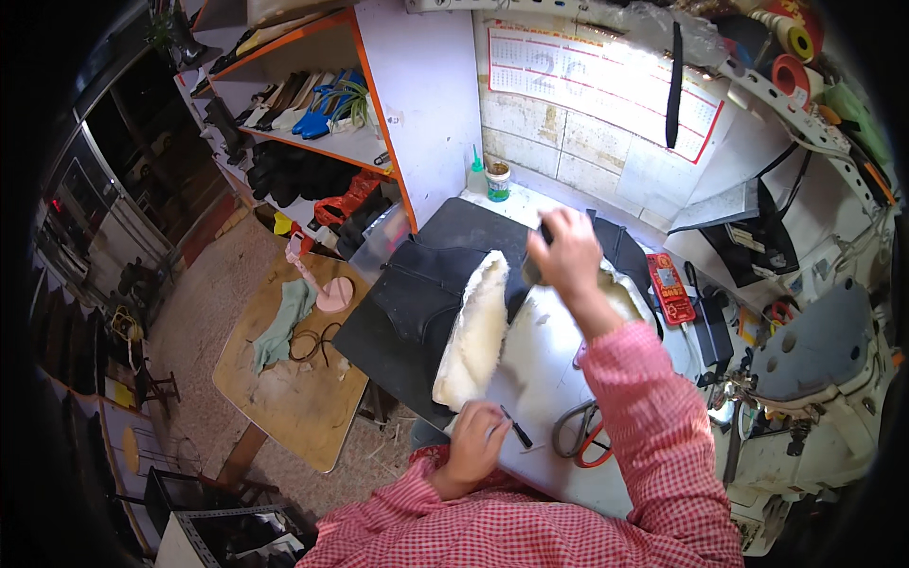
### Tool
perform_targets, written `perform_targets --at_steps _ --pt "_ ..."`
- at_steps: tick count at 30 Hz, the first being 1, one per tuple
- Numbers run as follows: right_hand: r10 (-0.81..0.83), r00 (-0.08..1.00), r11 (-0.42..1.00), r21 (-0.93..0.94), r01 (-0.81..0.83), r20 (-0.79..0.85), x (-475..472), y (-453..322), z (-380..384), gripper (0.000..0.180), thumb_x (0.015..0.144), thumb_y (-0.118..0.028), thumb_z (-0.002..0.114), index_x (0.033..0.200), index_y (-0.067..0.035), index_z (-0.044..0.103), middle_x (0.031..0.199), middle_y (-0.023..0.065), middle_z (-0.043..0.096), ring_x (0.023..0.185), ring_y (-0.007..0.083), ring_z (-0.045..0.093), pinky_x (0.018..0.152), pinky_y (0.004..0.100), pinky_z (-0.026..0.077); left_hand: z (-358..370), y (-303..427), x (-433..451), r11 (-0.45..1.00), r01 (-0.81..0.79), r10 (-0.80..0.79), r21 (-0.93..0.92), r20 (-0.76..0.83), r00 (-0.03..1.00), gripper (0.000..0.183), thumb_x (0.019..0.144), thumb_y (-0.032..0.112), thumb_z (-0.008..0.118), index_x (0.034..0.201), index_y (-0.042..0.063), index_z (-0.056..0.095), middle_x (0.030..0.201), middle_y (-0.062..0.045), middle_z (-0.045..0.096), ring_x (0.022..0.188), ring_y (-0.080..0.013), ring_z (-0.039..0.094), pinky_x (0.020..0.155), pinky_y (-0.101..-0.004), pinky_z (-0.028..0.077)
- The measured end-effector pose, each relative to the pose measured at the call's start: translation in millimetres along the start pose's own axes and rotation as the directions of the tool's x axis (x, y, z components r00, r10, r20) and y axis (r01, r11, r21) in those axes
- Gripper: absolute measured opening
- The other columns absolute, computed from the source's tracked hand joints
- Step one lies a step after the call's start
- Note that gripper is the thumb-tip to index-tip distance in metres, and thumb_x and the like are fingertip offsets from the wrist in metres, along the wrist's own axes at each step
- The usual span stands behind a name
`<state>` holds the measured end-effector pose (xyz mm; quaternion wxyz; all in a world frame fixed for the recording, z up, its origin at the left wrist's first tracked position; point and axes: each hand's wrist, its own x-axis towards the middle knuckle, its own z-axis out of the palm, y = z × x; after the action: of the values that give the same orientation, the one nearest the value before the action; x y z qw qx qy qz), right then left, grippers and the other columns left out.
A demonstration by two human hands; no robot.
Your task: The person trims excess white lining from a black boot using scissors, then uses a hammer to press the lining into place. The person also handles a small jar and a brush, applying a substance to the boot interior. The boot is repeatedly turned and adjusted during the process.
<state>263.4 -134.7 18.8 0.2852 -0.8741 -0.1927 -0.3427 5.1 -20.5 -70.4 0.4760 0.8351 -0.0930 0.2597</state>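
My left hand point(474, 438) rests near the table's front edge, at the lower end of a cream fleece-lined piece point(474, 330); whether its fingers grip anything is unclear. Black leather boot parts point(419, 284) with a zip lie left of the fleece. My right hand point(568, 248) is raised over the back of the table, its fingers curled around a dark object that is mostly hidden. Beneath it lies a second black piece with fleece lining point(625, 295). A small black-handled tool point(518, 428) and scissors point(586, 434) with red and dark handles lie on the white tabletop.
A red phone point(670, 289) lies at the right, near a sewing machine point(813, 348). A green bottle point(476, 170) and an open jar point(498, 182) stand by the wall. At left, a low wooden table point(284, 419) bears a cloth point(284, 326) and pink stand point(334, 294).
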Motion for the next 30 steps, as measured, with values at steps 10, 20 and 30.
perform_targets --at_steps 10,20,30 --pt "0.208 0.96 0.955 -0.252 -0.158 0.187 92 85 115 0.036 0.076 -0.03 0.067 0.105 -0.01 0.066 0.108 0.0095 0.062 0.104 0.0308 0.055 0.085 0.0438 0.05 -107 -35 -59 0.642 0.751 -0.758 -0.153 -0.274 0.592 0.028 0.089 0.0 0.058 0.117 -0.001 0.054 0.078 -0.003 0.057 0.073 -0.0086 0.051 0.066 -0.0264 0.045" --pt "0.02 1.0 0.998 -0.06 -0.02 0.002 71 48 98 0.034 0.08 -0.031 0.069 0.106 -0.01 0.063 0.106 0.012 0.058 0.102 0.0324 0.054 0.084 0.0451 0.045 -99 -20 27 0.868 0.292 -0.271 0.402 -0.109 0.956 0.052 0.078 0.006 0.069 0.126 -0.001 0.05 0.118 -0.016 0.053 0.109 -0.0328 0.049 0.095 -0.0413 0.038" --pt "-0.066 0.658 0.998 0.048 0.046 0.75 -223 -69 -78 0.038 0.08 -0.02 0.062 0.113 -0.005 0.051 0.086 0.0111 0.057 0.069 0.0272 0.062 0.052 0.0402 0.048 -49 -24 151 0.585 -0.245 0.083 0.773 0.243 0.966 0.068 0.072 0.024 0.075 0.13 0.005 0.045 0.133 -0.017 0.047 0.1 -0.033 0.056 0.079 -0.039 0.05"
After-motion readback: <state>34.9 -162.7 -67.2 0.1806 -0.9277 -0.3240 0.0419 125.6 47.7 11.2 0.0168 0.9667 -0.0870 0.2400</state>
